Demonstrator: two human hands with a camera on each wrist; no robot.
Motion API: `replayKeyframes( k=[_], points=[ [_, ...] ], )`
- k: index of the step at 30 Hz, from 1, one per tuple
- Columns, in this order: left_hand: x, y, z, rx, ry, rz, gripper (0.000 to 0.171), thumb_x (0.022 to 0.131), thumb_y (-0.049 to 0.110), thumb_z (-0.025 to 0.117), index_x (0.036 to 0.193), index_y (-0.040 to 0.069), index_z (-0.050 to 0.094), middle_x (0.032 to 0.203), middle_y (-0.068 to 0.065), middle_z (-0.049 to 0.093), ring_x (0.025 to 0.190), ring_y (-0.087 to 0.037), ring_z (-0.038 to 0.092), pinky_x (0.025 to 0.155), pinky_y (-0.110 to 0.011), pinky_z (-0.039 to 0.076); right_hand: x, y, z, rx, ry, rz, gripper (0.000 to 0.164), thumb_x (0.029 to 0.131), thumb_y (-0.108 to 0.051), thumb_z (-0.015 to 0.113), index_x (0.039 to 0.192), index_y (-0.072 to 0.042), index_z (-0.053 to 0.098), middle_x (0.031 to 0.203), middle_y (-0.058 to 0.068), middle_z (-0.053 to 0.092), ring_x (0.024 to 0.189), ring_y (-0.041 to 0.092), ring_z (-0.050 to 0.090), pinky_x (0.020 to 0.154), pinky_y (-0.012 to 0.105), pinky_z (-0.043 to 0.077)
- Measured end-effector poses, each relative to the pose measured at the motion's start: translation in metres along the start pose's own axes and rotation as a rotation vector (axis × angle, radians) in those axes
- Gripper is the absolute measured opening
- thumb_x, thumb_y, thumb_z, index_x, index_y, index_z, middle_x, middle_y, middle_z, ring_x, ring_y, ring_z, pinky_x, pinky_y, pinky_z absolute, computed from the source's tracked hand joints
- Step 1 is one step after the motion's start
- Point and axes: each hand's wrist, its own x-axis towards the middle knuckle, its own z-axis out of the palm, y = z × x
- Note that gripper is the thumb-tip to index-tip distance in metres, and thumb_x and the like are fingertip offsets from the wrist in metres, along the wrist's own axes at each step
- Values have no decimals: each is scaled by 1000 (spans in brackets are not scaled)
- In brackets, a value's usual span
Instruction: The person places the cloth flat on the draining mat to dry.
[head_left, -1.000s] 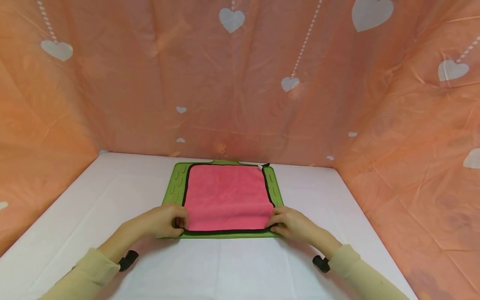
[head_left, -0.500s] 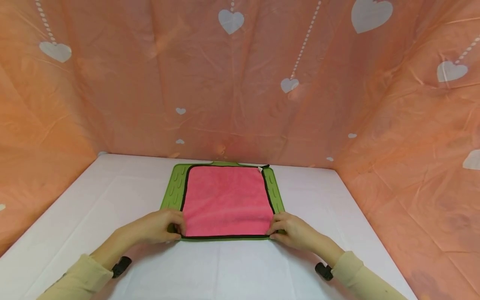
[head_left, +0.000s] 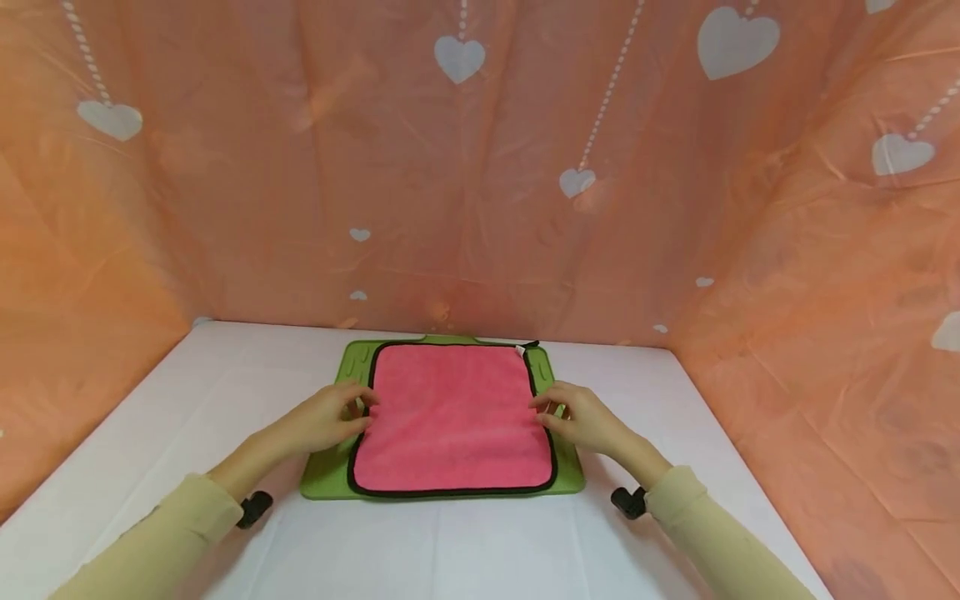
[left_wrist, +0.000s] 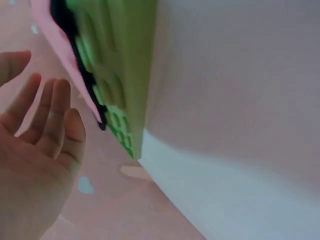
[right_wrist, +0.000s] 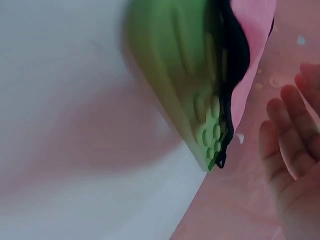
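Note:
A pink cloth point(head_left: 453, 417) with black edging lies spread over a green board point(head_left: 322, 479), its small white tag point(head_left: 521, 352) at the far right corner. Over the cloth's left edge hovers my left hand point(head_left: 322, 418), thumb and fingers apart and loosely bent. Mirroring it, my right hand point(head_left: 583, 417) is over the right edge with fingertips just above the pink. Both wrist views show relaxed fingers holding nothing, beside the cloth's black edging point(left_wrist: 87, 77) and the board's ridged rim point(right_wrist: 172, 65).
A white-covered table point(head_left: 442, 550) carries the board. Orange curtains with pale hearts point(head_left: 465, 208) enclose the back and both sides. A black wrist camera point(head_left: 255, 508) sits below the left wrist and another black camera point(head_left: 628, 502) below the right.
Both hands held the cloth's near corners and drew the near edge toward me until it lay flat. Now they have let go and moved away from me along its sides.

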Motion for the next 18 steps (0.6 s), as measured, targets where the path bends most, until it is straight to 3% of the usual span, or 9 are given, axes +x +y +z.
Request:
replayKeyframes(
  k=[4, 8, 13, 18],
  points=[
    [22, -16, -3, 91, 31, -12, 31, 93, 7, 73, 120, -7, 66, 114, -19, 66, 91, -23, 65, 79, -38, 57, 19, 14, -1, 5, 70, 49, 19, 93, -2, 74, 110, 3, 75, 101, 11, 70, 85, 22, 69, 71, 29, 55],
    [42, -28, -7, 140, 48, -48, 38, 94, 12, 72, 123, -11, 64, 118, -28, 64, 100, -38, 66, 90, -53, 55, 36, 31, -1, -7, 91, 160, 25, 93, -5, 71, 116, 6, 73, 105, 18, 69, 88, 29, 71, 77, 37, 57],
    [59, -36, -9, 149, 28, -121, 44, 94, 16, 73, 128, -11, 63, 123, -36, 61, 116, -50, 58, 99, -61, 47, 53, 46, 1, 20, 57, 318, 35, 95, -11, 68, 126, 5, 68, 117, 24, 70, 103, 39, 71, 86, 47, 58],
    [67, -44, -8, 145, 22, -139, 47, 91, 16, 76, 129, -10, 64, 129, -37, 60, 126, -55, 52, 107, -63, 43, 64, 53, 5, 91, -8, 402, 39, 98, -14, 68, 132, 3, 65, 124, 26, 70, 116, 41, 66, 89, 44, 56]
  ],
)
